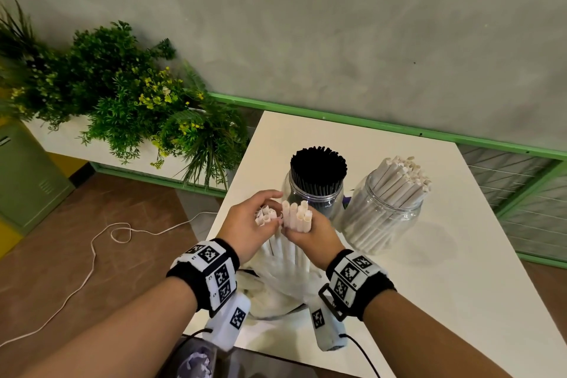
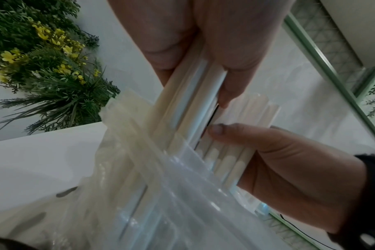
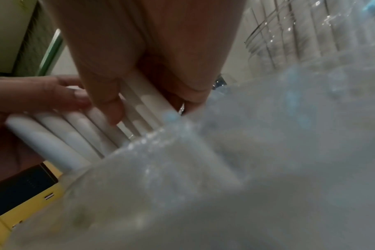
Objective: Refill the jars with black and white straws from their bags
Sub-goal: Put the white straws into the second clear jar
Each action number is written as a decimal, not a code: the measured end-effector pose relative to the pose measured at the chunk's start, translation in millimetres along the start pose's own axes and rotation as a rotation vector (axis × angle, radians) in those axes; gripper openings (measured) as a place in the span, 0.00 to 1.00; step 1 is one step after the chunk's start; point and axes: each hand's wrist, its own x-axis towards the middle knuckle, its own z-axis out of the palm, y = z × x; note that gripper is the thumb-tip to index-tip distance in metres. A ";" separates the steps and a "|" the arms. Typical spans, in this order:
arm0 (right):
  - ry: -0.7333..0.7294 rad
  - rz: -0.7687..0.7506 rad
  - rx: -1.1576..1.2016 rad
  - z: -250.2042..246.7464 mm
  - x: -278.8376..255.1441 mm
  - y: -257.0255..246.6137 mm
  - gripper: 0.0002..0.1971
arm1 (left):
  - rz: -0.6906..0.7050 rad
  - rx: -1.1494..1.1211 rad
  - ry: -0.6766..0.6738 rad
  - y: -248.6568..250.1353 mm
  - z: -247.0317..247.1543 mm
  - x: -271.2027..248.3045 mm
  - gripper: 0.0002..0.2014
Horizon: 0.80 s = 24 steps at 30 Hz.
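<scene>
Both hands hover over a clear plastic bag standing on the white table. My left hand grips a small cluster of white straws by their upper ends. My right hand grips a bigger bunch of white straws beside it; the lower ends of both bunches are still inside the bag. In the left wrist view the left hand holds straws above the bag. In the right wrist view the right hand holds its straws. Behind stand a jar of black straws and a jar of white straws, both packed full.
A planter of green foliage with yellow flowers stands left of the table. A white cable lies on the brown floor. A green rail runs along the grey wall behind the table. Crumpled plastic shows below the table's near edge.
</scene>
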 end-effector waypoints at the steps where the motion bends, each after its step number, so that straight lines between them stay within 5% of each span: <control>1: 0.058 -0.026 -0.038 -1.4 -1.5 0.8 0.18 | 0.003 0.007 0.004 0.5 1.2 -0.2 0.20; 7: 0.224 -0.212 -0.097 -12.4 -16.2 -1.7 0.36 | 0.006 0.132 -0.018 -0.7 7.9 0.5 0.06; 14: 0.245 -0.184 0.142 -24.0 -12.9 -21.7 0.25 | 0.046 0.190 -0.013 2.1 14.4 2.5 0.07; 24: 0.318 -0.296 0.113 -55.3 -11.7 -53.8 0.23 | 0.052 0.257 -0.036 2.9 19.8 1.4 0.08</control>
